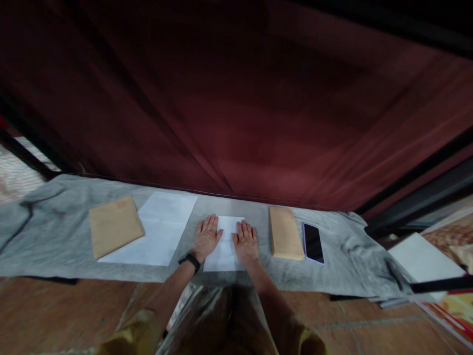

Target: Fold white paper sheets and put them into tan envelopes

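A white sheet of paper (223, 254), which looks folded, lies on the grey cloth in front of me. My left hand (207, 238) rests flat on its left side, fingers stretched out and a dark band on the wrist. On the right side of the same paper my right hand (246, 241) lies flat, fingers extended. Neither hand grips anything. To the right is a stack of brown envelopes (286, 232). Left of my hands, a larger white sheet (164, 231) is spread out, with a brown envelope (115, 226) overlapping its left part.
A phone (313, 243) lies right of the envelope stack. Grey cloth (343, 251) covers the narrow surface. A dark red panel (236, 123) rises behind it. A white flat board (424, 261) sits at the far right, and tiled floor (74, 310) shows below.
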The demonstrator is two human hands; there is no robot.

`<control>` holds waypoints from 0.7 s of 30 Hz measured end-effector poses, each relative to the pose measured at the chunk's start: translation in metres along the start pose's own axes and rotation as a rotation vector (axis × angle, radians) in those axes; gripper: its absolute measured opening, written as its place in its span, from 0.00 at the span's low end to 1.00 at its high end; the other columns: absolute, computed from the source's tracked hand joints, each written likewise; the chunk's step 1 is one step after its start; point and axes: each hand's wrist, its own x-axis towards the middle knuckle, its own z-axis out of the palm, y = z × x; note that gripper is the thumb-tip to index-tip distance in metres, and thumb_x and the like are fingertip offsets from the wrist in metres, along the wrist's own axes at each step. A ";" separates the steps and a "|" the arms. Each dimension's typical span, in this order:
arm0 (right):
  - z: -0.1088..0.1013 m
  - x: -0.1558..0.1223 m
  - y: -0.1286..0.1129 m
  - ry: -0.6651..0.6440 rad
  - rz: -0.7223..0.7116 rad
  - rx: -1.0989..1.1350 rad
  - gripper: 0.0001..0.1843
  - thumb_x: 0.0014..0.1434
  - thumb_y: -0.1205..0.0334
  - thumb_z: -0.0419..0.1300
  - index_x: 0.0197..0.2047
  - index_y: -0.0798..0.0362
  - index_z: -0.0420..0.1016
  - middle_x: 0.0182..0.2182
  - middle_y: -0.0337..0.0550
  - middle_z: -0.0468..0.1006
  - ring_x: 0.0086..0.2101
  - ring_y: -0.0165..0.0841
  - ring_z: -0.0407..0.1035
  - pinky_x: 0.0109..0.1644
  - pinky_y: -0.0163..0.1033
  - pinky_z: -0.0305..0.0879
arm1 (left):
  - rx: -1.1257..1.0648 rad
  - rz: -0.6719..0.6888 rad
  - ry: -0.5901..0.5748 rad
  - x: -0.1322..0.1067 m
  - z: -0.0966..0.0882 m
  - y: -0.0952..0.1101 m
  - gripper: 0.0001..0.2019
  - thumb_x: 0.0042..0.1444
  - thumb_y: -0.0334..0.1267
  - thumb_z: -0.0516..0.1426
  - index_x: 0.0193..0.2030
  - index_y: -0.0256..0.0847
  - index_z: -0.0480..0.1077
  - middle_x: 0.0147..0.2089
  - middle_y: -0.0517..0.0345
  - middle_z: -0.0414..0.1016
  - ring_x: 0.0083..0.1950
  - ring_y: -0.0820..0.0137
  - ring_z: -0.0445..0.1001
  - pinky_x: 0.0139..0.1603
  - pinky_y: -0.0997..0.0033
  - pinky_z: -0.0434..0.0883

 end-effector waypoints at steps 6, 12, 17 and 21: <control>-0.001 0.000 0.000 -0.009 0.009 0.004 0.29 0.74 0.55 0.47 0.73 0.55 0.59 0.71 0.54 0.59 0.69 0.47 0.55 0.72 0.59 0.49 | -0.055 0.201 -0.004 -0.034 0.004 0.023 0.26 0.71 0.48 0.45 0.70 0.39 0.64 0.74 0.45 0.60 0.77 0.56 0.54 0.75 0.48 0.52; -0.007 0.001 -0.002 -0.065 0.016 -0.026 0.30 0.74 0.54 0.45 0.74 0.57 0.57 0.71 0.54 0.58 0.69 0.47 0.54 0.72 0.58 0.48 | -0.032 0.298 0.083 -0.090 0.008 0.016 0.29 0.70 0.53 0.47 0.73 0.43 0.59 0.75 0.48 0.59 0.75 0.58 0.57 0.74 0.49 0.55; -0.010 0.002 -0.002 -0.085 0.020 -0.045 0.30 0.74 0.53 0.44 0.74 0.56 0.58 0.71 0.53 0.58 0.70 0.46 0.54 0.73 0.57 0.47 | -0.008 0.283 0.119 -0.111 0.000 -0.010 0.32 0.70 0.55 0.46 0.74 0.38 0.56 0.74 0.45 0.60 0.75 0.60 0.59 0.74 0.51 0.56; -0.011 0.000 0.001 -0.080 -0.003 -0.050 0.30 0.74 0.53 0.44 0.73 0.55 0.59 0.70 0.53 0.60 0.69 0.46 0.55 0.72 0.56 0.47 | 0.003 0.309 0.115 -0.119 -0.004 -0.021 0.33 0.70 0.56 0.45 0.74 0.39 0.55 0.74 0.46 0.61 0.74 0.60 0.60 0.74 0.52 0.57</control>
